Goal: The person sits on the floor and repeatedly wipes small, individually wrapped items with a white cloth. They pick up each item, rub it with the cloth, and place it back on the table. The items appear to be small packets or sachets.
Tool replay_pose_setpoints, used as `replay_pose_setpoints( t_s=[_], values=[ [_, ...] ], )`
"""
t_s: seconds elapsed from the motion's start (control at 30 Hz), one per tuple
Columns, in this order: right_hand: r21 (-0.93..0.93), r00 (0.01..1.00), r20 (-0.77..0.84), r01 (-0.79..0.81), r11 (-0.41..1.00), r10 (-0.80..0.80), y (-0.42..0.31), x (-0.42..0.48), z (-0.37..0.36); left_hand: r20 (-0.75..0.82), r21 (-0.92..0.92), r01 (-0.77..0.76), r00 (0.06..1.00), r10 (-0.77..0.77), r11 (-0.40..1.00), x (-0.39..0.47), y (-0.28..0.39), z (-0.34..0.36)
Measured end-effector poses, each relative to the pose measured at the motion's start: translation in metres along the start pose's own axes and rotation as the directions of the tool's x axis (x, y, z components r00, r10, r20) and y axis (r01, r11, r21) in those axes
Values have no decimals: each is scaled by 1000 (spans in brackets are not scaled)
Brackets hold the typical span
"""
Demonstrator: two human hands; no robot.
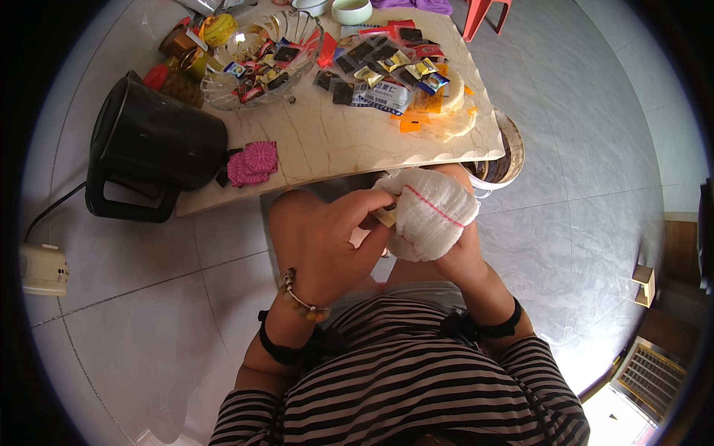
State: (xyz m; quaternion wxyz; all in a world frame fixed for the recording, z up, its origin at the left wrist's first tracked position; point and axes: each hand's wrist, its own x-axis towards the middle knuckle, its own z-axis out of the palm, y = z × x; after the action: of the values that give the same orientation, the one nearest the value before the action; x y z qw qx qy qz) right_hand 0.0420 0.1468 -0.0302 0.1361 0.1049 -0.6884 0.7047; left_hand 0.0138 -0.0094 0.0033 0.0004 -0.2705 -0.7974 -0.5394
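Note:
A white mesh gauze cloth (435,214) with a red stitched line is bunched over my right hand (460,242), which is mostly hidden beneath it. At the cloth's left side, my left hand (348,223) pinches a small wrapped piece (386,216) with yellowish and dark parts between thumb and fingers. Both hands are above my lap, just off the table's near edge. Wrapped candies and dark flat packets (385,56) lie piled on the marble-patterned table (312,145). Beside them are a cream-coloured round item (454,125) and orange wrappers (413,120).
A black electric kettle (159,134) stands at the table's left, near pink coasters (254,161). A glass bowl (209,89) holds more candies, with jars (192,61) behind it. A bucket (519,145) stands below the right corner; a red stool (479,22) is beyond.

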Motion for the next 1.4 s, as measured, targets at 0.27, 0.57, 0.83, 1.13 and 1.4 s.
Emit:
replay_pose_setpoints(
  t_s=[0.27,0.57,0.83,1.13,1.4],
  values=[
    [289,954,-8,-285,914,300,-4,-3,-3,-37,-65,-69,997,67,995,-2,-10,2],
    [209,942,-61,-311,927,329,1,-6,-7,95,-58,-107,989,112,993,4,-7,-1],
    [-306,974,-220,-119,945,51,11,-7,-9,103,-574,268,961,-256,774,-1,-13,4],
    [481,853,-244,-306,822,460,5,1,-15,92,-612,300,946,-310,732,-1,-17,1],
    [-66,988,-156,-33,997,23,-2,5,-3,136,-378,256,966,-221,890,0,-16,3]
  ],
)
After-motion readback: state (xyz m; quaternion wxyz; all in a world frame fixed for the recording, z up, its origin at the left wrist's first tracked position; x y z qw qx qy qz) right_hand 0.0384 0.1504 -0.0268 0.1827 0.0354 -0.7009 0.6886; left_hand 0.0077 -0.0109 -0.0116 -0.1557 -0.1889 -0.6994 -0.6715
